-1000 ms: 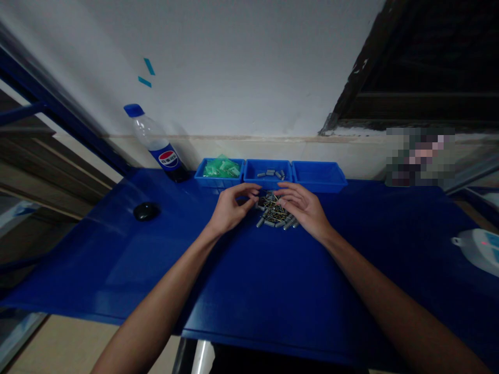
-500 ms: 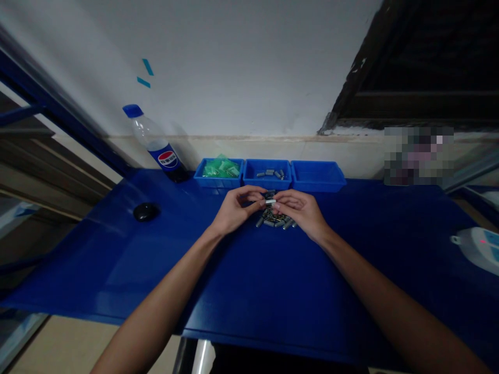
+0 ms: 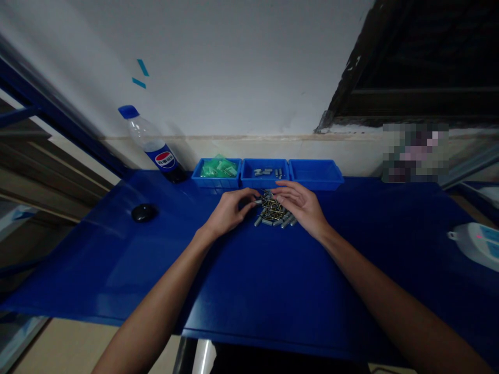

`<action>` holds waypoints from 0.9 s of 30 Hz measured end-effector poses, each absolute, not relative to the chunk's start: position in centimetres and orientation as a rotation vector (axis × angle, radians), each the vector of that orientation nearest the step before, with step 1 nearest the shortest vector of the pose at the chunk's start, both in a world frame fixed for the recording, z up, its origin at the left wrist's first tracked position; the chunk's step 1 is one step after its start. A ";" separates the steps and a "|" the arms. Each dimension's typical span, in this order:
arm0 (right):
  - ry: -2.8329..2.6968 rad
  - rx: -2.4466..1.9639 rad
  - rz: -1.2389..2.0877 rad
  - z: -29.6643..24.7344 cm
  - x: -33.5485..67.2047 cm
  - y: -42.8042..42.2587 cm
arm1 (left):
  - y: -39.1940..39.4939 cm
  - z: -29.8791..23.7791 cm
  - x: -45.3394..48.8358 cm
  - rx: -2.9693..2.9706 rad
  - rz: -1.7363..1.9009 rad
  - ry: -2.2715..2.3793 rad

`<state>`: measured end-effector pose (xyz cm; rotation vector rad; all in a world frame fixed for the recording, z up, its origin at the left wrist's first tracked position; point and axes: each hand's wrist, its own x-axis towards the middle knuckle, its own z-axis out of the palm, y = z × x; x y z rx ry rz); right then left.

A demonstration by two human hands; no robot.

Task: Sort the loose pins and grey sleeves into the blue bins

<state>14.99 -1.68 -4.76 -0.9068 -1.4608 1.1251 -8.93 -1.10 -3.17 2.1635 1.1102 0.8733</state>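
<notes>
A pile of small grey metal cylinders and thin brass-coloured pins [image 3: 273,214] lies on the blue table [image 3: 273,291], just in front of three blue bins. My left hand [image 3: 228,212] rests at the pile's left edge. Its fingers are curled, with thumb and forefinger pinched together by the nearest parts; what they hold is too small to make out. My right hand [image 3: 301,203] lies over the right side of the pile, fingers stretched out towards the left and touching the parts.
The left bin [image 3: 202,176] holds green bags, the middle bin [image 3: 265,181] several grey cylinders, and the right bin [image 3: 316,176] shows nothing inside. A cola bottle [image 3: 154,147] leans at the back left, a black round object [image 3: 143,212] lies left, and a white device [image 3: 476,245] sits far right.
Half a second ago both hands held one small cylinder between their fingertips above the pile. Now they have parted and dropped back onto the pile.
</notes>
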 end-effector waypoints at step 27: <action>-1.532 -0.944 1.028 -4.2 15.6 -1.4 | -1.7 -2.3 -9.5 2.268 0.556 1.031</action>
